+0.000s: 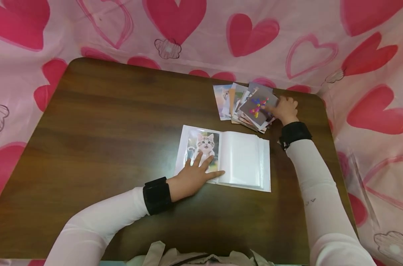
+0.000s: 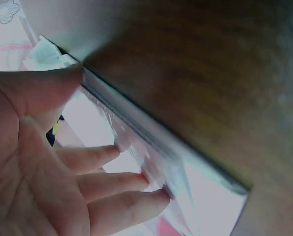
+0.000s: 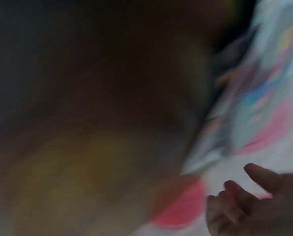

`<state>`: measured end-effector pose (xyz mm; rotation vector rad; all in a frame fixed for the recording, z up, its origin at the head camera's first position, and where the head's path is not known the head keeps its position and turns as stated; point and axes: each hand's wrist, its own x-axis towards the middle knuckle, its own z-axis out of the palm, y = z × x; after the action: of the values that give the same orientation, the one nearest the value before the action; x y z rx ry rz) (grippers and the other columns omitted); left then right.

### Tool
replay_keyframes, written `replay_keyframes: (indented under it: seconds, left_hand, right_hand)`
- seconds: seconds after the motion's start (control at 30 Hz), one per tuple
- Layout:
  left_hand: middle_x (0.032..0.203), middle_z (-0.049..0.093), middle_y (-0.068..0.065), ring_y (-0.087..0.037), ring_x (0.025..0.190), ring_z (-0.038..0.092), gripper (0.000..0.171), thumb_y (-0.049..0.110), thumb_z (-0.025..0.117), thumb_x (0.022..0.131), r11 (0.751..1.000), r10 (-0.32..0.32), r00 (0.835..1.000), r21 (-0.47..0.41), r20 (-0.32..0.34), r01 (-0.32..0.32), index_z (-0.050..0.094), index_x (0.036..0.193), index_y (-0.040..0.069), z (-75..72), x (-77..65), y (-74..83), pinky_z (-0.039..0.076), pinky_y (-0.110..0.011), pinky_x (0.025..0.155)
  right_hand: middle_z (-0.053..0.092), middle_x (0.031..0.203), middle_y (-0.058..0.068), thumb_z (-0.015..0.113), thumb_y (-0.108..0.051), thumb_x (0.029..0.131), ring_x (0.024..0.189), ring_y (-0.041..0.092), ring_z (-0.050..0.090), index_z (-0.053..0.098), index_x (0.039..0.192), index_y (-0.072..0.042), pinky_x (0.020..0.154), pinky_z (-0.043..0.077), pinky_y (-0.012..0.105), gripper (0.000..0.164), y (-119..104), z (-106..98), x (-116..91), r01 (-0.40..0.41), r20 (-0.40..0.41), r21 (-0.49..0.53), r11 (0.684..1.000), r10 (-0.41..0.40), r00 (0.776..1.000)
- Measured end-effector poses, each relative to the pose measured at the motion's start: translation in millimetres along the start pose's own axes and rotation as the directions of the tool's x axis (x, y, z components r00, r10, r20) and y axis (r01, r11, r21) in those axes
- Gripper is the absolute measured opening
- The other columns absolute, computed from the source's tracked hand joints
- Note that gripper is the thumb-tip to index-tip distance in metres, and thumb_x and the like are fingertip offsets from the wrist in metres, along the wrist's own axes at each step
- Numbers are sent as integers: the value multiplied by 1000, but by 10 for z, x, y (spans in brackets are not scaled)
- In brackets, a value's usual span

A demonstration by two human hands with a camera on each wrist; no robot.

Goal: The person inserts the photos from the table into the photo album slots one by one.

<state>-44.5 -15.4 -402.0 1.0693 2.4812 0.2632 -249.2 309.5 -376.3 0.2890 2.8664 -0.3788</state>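
Kitten photo [image 1: 205, 142] in album [image 1: 241, 159] lies under left hand [image 1: 189, 179], grip spread, empty; right hand [image 1: 286, 109], loosely parted, reaches over balloon-animal photo [image 1: 256, 107]; sleeve marking [image 1: 310, 201] unreadable.

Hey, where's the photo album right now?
In the head view, the photo album lies open on the table, just right of the picture's middle, on the near side of the loose photos, the left hand resting on its left page.

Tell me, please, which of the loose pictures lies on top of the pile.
The grey picture with the blue, pink and yellow figure, by the right hand: no other picture overlaps it, while those around it lie partly covered.
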Motion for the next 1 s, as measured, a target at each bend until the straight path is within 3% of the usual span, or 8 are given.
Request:
replay_keyframes:
  seconds: [0.13,0.33,0.5,0.67,0.73,0.83,0.93,1.0]
  left_hand:
    - [158,21,-15,-46,139,13,61,19,58,94,999,19,1000,-32,21,-18,35,147,38,32,-72,-65,38,-63,99]
    - [157,25,-13,-44,139,18,66,35,65,88,998,3,1000,-64,9,-2,37,147,34,15,-224,-238,39,-64,97]
    - [150,40,-13,-45,134,30,65,38,62,89,989,-53,997,-141,-63,44,37,148,23,-69,-282,-294,40,-66,94]
    - [139,51,-17,-43,128,39,64,41,61,90,995,-74,987,-80,-143,63,41,146,17,-141,-146,-198,41,-62,94]
    - [141,48,-19,-42,132,35,64,42,60,90,997,-62,986,-48,-155,55,41,146,17,-165,-61,-133,39,-60,98]
    - [150,37,-19,-38,139,24,65,42,59,90,999,-28,986,-43,-166,21,39,147,18,-197,55,-37,34,-59,104]
    - [154,29,-17,-36,142,17,66,43,58,90,999,18,986,-42,-167,-25,38,148,19,-227,137,39,33,-59,105]
    - [156,26,-16,-35,142,15,66,44,58,91,998,43,986,-37,-159,-50,37,148,19,-235,178,75,32,-61,105]
  right_hand:
    - [12,145,41,66,-51,80,127,54,11,18,146,11,101,18,71,103,220,65,33,-13,103,9,1000,12,995]
    - [9,146,40,71,-46,78,128,54,7,16,145,11,101,15,72,103,198,49,68,18,78,1,1000,-18,997]
    - [16,143,35,78,-34,75,128,48,10,17,142,6,103,17,65,99,135,129,55,60,-96,84,995,-52,994]
    - [39,136,37,74,-6,79,120,48,34,14,145,-2,101,29,57,89,105,289,22,163,-230,282,945,-98,968]
    - [47,128,34,69,0,82,111,40,46,11,147,-3,94,41,48,88,110,279,-5,149,-200,417,897,-70,977]
    - [64,96,14,67,-3,85,83,20,57,35,136,1,70,51,30,60,140,134,-61,59,-45,625,779,-40,998]
    - [62,67,-5,65,-5,88,58,7,54,60,102,-1,52,49,17,16,121,-66,-142,-57,117,832,551,-73,990]
    - [67,63,-2,60,0,90,54,9,60,61,93,-3,47,53,19,5,39,-147,-222,-105,167,920,379,-133,977]
